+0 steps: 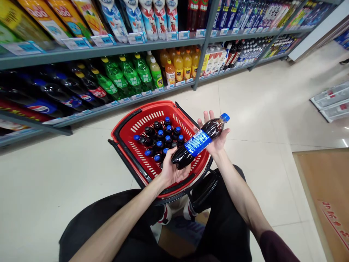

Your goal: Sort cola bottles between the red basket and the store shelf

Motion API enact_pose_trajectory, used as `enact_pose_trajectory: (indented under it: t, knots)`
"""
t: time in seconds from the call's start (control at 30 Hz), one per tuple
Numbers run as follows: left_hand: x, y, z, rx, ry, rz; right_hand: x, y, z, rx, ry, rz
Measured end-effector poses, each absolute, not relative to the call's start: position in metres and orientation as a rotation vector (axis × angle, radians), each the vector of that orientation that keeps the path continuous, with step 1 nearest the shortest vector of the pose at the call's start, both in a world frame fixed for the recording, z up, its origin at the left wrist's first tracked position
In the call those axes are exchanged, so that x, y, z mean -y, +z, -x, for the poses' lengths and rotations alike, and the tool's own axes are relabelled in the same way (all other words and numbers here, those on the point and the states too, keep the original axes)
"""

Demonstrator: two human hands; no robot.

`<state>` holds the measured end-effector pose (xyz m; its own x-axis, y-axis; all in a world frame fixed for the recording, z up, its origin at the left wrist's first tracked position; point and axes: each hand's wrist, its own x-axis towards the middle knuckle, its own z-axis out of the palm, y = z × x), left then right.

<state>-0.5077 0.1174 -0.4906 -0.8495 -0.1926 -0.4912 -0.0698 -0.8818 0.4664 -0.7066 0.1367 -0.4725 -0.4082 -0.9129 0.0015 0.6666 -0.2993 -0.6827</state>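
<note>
Left grip: left hand (176, 170) closed around the base end of the held bottle (197, 143), thumb on top.
Right grip: right hand (218, 142) spread wide, palm up, fingers not wrapped — bottle's upper half lies across it.
Held bottle: tilted above the red basket (147, 107), cap end up toward the right; dark drink, blue cap, blue label with white print too small to read.
Basket load: dark bottles (160, 134), mostly blue caps, a few dark tops.
Lower shelf: Pepsi-style globe logos on blue-labelled bottles (40, 108); green bottles (119, 74), label text unclear; orange drinks (178, 67) beside them.
Upper shelf: "QOO" on orange-labelled bottles (51, 20); price tags (76, 43) blurred.
Cardboard (317, 174): red characters on the right — can't read reliably.
</note>
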Motion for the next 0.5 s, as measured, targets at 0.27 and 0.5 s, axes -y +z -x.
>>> enact_pose_trajectory:
  t: [0.27,0.5]
  knots:
    - [-0.118,-0.491,0.513,0.878,-2.774,-0.709,-0.135,-0.463,0.708,-0.680,-1.900,0.448]
    - [-0.123,-0.500,0.519,1.136,-2.440,-0.736,-0.134,-0.460,0.709,-0.588,-1.854,0.393]
